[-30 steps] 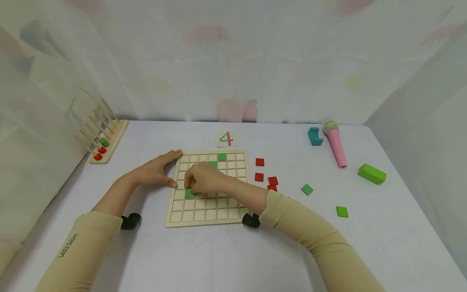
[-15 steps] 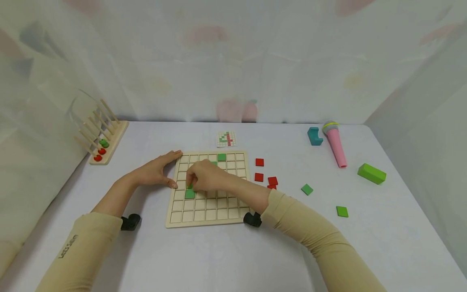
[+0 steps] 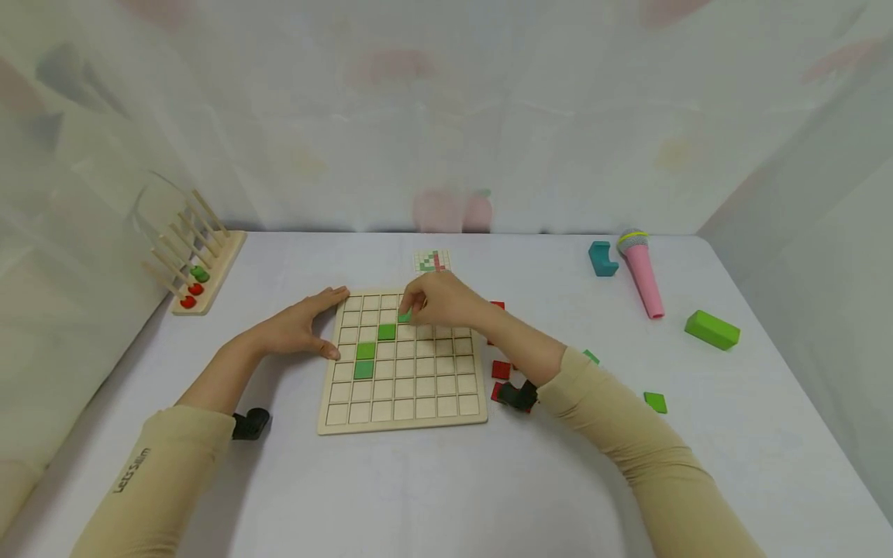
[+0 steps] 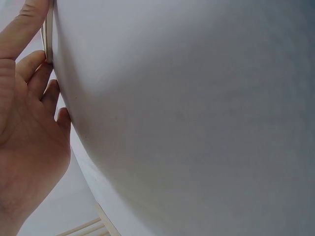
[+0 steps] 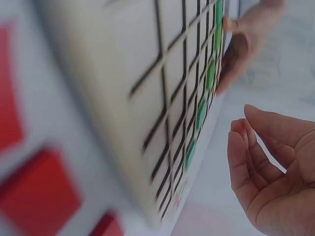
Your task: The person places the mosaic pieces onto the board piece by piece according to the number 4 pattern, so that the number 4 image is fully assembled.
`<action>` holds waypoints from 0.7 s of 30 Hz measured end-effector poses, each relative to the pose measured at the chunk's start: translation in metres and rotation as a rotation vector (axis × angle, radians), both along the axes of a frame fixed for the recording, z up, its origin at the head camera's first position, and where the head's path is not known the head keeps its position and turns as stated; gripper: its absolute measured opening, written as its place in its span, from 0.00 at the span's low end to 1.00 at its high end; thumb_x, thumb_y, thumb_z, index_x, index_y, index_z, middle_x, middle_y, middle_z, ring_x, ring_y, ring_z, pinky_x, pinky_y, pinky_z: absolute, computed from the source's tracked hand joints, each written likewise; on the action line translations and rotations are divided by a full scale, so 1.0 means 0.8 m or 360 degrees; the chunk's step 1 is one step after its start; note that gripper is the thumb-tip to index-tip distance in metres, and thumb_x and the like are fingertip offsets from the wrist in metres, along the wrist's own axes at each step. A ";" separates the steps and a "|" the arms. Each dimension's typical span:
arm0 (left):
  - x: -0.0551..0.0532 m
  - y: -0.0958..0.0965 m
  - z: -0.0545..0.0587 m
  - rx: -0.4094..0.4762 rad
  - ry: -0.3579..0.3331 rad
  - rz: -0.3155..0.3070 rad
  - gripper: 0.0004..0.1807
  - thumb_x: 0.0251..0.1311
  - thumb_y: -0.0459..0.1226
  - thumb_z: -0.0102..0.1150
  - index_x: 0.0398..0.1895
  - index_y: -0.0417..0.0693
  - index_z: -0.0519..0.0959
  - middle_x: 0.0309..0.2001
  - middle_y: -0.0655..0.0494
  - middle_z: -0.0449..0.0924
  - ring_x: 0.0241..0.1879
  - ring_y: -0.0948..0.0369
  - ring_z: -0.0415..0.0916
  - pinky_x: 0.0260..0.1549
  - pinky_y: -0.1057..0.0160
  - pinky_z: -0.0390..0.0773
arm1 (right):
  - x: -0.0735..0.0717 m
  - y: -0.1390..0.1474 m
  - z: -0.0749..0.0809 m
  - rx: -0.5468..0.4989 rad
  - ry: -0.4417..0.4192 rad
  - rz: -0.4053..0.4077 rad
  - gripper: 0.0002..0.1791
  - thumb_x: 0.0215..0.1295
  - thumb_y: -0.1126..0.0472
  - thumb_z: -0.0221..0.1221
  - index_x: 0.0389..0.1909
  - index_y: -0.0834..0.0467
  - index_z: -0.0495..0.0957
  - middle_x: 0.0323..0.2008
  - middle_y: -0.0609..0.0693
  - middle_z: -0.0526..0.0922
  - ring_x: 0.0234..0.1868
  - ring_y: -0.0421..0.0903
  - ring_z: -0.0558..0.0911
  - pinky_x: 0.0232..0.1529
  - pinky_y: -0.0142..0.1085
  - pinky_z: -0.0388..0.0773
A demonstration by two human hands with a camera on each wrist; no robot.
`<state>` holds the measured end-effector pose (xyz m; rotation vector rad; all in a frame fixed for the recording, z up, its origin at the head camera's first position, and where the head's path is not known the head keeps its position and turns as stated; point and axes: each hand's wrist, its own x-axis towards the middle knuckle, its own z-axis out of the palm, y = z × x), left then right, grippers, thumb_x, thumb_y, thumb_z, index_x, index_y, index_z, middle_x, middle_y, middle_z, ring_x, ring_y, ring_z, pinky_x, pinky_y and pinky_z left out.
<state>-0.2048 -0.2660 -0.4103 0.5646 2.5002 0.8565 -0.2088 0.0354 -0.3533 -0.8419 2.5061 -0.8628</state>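
Note:
A wooden grid board (image 3: 398, 428) lies on the table with several green square tiles (image 3: 387, 332) in its cells, running diagonally. My left hand (image 3: 296, 325) rests at the board's left side, thumb and fingers spread along its edge; in the left wrist view the fingers touch the board's rim (image 4: 49, 34). My right hand (image 3: 446, 301) hovers over the far part of the board, covering some cells. In the right wrist view the right hand (image 5: 275, 172) has loosely bent fingers, thumb apart from them, with nothing held. Green tiles (image 5: 210, 73) show in that view too.
Several red tiles (image 3: 501, 370) lie right of the board, partly behind my right wrist. A pattern card (image 3: 432, 260) lies beyond it. At right are a green tile (image 3: 655, 402), green block (image 3: 711, 330), pink microphone (image 3: 645, 283) and teal piece (image 3: 602, 259). A peg rack (image 3: 223, 260) stands left.
My right hand has moved away and right from the lower-left green tiles. It uncovers a green tile above the lowest one and another diagonal to it. My left hand has stayed put.

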 end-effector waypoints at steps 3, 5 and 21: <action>0.000 0.000 0.001 -0.0005 0.0005 -0.0001 0.66 0.41 0.49 0.79 0.79 0.43 0.47 0.80 0.40 0.41 0.80 0.39 0.31 0.75 0.32 0.35 | -0.007 0.028 0.001 0.0007 -0.0002 -0.0059 0.09 0.60 0.66 0.65 0.41 0.58 0.86 0.32 0.47 0.85 0.37 0.42 0.82 0.41 0.32 0.77; 0.001 0.000 0.001 -0.0004 0.0005 -0.0002 0.66 0.41 0.49 0.79 0.79 0.42 0.47 0.80 0.40 0.41 0.80 0.39 0.31 0.75 0.32 0.35 | -0.012 0.048 0.000 0.0008 -0.0011 -0.0107 0.09 0.60 0.65 0.65 0.41 0.58 0.86 0.32 0.48 0.84 0.37 0.43 0.83 0.41 0.33 0.78; 0.004 -0.005 -0.003 -0.0001 0.0023 0.0002 0.67 0.39 0.51 0.79 0.79 0.43 0.47 0.80 0.40 0.42 0.80 0.38 0.33 0.74 0.32 0.39 | -0.016 0.197 -0.005 0.0146 -0.0081 -0.0307 0.12 0.63 0.63 0.64 0.47 0.57 0.84 0.36 0.52 0.83 0.39 0.46 0.82 0.40 0.33 0.79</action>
